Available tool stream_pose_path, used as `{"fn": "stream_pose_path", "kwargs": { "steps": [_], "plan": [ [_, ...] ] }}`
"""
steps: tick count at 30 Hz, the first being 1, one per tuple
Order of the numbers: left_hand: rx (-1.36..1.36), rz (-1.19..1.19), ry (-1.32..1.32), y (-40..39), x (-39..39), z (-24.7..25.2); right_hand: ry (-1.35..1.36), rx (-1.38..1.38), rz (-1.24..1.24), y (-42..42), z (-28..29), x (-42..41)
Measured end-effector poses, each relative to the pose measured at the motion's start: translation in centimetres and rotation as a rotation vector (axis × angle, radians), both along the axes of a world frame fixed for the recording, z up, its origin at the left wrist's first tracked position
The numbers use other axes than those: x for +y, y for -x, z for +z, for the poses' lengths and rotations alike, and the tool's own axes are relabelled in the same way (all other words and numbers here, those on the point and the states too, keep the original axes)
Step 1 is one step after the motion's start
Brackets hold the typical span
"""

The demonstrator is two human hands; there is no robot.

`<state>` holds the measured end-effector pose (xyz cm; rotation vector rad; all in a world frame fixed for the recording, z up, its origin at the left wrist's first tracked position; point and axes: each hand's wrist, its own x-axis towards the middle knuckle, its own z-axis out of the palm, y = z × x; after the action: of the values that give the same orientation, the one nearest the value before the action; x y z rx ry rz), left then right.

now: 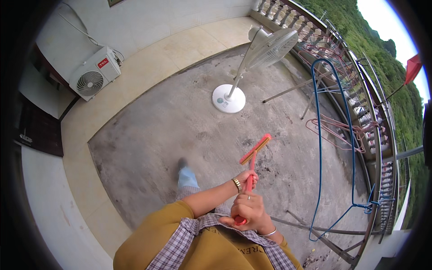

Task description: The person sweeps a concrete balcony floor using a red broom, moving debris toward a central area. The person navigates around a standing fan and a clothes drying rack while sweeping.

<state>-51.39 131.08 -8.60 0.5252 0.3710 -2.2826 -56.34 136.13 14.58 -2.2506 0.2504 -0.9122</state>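
My left hand (247,179) grips the red handle (249,185) of a cleaning tool, close below its head. My right hand (249,207) is closed around the handle's butt end, nearer my body. The tool's head (255,149) is a narrow crossbar with a reddish-pink edge and a yellowish-brown strip, either a brush or a squeegee. It points away from me, over the stained concrete floor (152,135); whether it touches the floor I cannot tell. A gold-coloured watch is on my left wrist and a bangle on my right.
Ahead stands a white pedestal fan (229,101). To the right, a drying rack (290,88) and several wire hangers (332,131) line the balustrade (287,15), with a large blue hanger (318,135) in front. An air-conditioner outdoor unit (96,74) sits by the left wall.
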Motion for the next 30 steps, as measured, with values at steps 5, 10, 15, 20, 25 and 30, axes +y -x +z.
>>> {"fn": "stream_pose_path", "kwargs": {
  "steps": [5, 10, 15, 20, 25, 30],
  "plan": [
    [-0.118, 0.244, -0.118, -10.6, -2.9, -1.0, -0.203, -0.052, 0.003, -6.0, -1.0, -4.3],
    [-0.227, 0.427, -0.303, -22.6, -5.3, -4.5, -0.536, -0.127, 0.023, -14.7, -2.3, -8.8],
    [-0.314, 0.517, -0.36, -35.3, -5.2, -5.3, -0.687, -0.085, 0.157, -24.8, -4.9, -12.8],
    [-0.354, 0.81, -0.51, -46.2, -3.9, -8.3, -0.703, 0.055, 0.389, -35.4, -7.4, -15.3],
    [-0.409, 0.921, -0.424, -55.7, -1.8, -13.6, -0.639, 0.09, 0.65, -45.1, -10.2, -18.1],
    [-0.607, 1.006, -0.379, -64.4, -4.2, -15.1, -0.592, 0.13, 0.742, -54.7, -13.6, -23.8]
  ]
}}
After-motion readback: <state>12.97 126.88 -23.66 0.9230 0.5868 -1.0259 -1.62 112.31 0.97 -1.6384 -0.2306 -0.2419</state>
